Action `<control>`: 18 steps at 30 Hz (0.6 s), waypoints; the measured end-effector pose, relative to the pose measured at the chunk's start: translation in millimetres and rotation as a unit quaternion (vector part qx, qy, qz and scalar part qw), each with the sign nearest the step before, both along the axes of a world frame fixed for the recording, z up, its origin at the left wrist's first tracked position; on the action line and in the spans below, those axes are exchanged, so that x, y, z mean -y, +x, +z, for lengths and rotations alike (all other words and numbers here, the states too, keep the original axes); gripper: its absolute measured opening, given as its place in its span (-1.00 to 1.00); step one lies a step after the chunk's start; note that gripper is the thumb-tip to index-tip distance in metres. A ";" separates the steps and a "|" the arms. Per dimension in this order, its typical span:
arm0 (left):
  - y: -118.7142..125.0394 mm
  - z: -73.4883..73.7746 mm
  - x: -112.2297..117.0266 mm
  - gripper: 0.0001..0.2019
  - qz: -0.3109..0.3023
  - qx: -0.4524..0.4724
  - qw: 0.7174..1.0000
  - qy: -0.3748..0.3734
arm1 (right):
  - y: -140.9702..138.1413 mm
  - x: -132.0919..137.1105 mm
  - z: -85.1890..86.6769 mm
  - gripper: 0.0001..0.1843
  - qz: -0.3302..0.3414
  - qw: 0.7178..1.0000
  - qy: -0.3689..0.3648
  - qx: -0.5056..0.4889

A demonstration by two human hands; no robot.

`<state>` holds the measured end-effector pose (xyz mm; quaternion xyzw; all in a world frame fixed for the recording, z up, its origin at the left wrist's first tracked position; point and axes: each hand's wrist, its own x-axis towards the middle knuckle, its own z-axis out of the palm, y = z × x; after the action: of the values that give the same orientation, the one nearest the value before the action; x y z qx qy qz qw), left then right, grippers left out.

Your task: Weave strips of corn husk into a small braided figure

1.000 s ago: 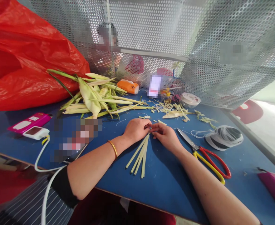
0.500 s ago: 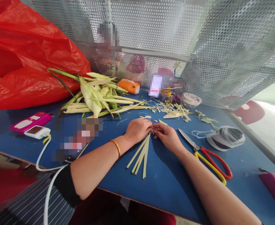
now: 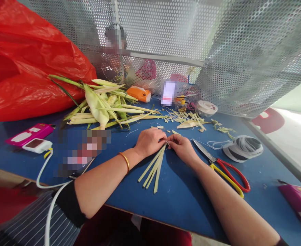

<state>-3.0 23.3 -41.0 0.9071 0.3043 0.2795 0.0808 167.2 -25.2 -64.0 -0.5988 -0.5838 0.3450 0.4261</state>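
My left hand is closed around the gathered top of a small bundle of pale green corn husk strips. The strips' loose ends fan out toward me over the blue table. Close against it, my right hand has thumb and forefinger pinched at white thread, beside the top of the bundle. Fingers partly hide how the thread runs round the strips. Right of my right hand lie scissors with one red and one yellow handle, blades spread a little.
Corn husks are heaped at the back left by a red plastic bag. Husk scraps litter the back. A ball of white thread sits right. Left are a phone, a white device and its cable.
The view has shifted slightly. My right fingers have drawn closer together at the thread, while my left hand keeps its hold on the bundle.
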 end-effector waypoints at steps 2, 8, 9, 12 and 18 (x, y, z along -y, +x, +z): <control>-0.7 1.1 -0.5 -0.89 0.007 0.001 1.000 -0.013 | 1.7 0.8 3.8 -0.82 0.001 1.000 -0.012 0.000; -5.3 2.3 -9.3 -0.88 0.023 -0.025 0.997 -0.063 | 14.7 5.2 20.3 -0.82 0.061 0.995 -0.071 0.035; -6.1 2.4 -10.9 -0.87 0.026 -0.035 0.996 -0.075 | 18.1 6.0 22.4 -0.84 0.069 0.993 -0.085 0.046; -8.0 3.3 -13.6 -0.86 0.065 -0.064 0.991 -0.095 | 28.3 8.1 26.1 -0.89 0.112 0.983 -0.125 0.075; -7.0 2.7 -11.2 -0.83 0.101 -0.106 0.986 -0.076 | 30.3 10.2 30.7 -0.90 0.136 0.982 -0.114 0.067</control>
<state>-10.1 34.5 -38.3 0.8876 0.4212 0.1643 0.0877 197.5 -35.3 -33.3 -0.5804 -0.6439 0.4230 0.2640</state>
